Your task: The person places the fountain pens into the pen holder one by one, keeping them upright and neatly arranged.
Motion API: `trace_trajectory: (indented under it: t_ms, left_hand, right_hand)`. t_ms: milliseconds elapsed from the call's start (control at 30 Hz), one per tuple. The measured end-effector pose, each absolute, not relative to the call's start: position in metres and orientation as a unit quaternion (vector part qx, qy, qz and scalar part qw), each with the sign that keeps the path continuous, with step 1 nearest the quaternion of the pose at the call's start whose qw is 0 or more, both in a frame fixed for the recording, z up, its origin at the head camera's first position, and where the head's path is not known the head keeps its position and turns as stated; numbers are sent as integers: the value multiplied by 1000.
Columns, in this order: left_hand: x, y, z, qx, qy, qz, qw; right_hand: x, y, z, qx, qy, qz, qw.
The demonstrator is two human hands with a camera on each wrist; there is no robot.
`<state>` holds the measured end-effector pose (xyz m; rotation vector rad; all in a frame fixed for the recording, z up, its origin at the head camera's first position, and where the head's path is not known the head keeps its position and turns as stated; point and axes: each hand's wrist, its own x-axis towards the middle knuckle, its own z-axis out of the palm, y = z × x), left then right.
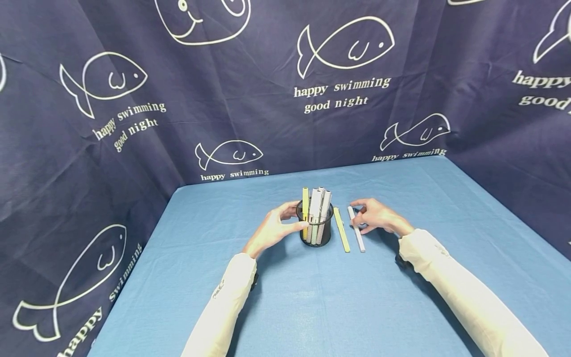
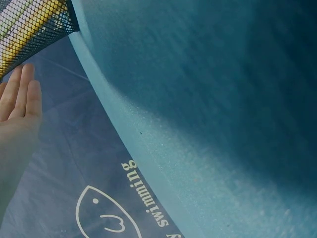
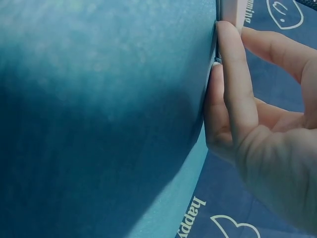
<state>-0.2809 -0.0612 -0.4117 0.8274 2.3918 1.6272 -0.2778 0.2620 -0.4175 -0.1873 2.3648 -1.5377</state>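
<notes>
A black mesh pen holder [image 1: 327, 233] stands upright on the table, filled with several white pens [image 1: 314, 203] and a yellow pen [image 1: 305, 198]. My left hand [image 1: 278, 225] holds it from the left, thumb across the front and fingers toward the back. In the left wrist view, straight fingers [image 2: 33, 99] lie along the mesh. To the right, my right hand [image 1: 374, 215] pinches a white pen [image 1: 359, 240] near its upper half. In the right wrist view, thumb and fingers [image 3: 235, 74] meet at this pen's end, low at the cloth. A yellow pen [image 1: 342, 230] lies between holder and white pen.
A blue cloth [image 1: 312, 307] covers the table. Behind and at both sides hangs a dark blue curtain [image 1: 276, 99] with white fish drawings and lettering. Both forearms, in white sleeves [image 1: 227, 302], reach in from the front.
</notes>
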Motion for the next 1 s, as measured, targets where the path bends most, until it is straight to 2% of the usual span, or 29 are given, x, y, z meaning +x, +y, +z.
trace_trajectory:
  t_ms: [1000]
  left_hand:
    - [-281,-62,-412,271,799,532,64]
  right_hand:
    - [-279,267,-418,-62,822,-548,143]
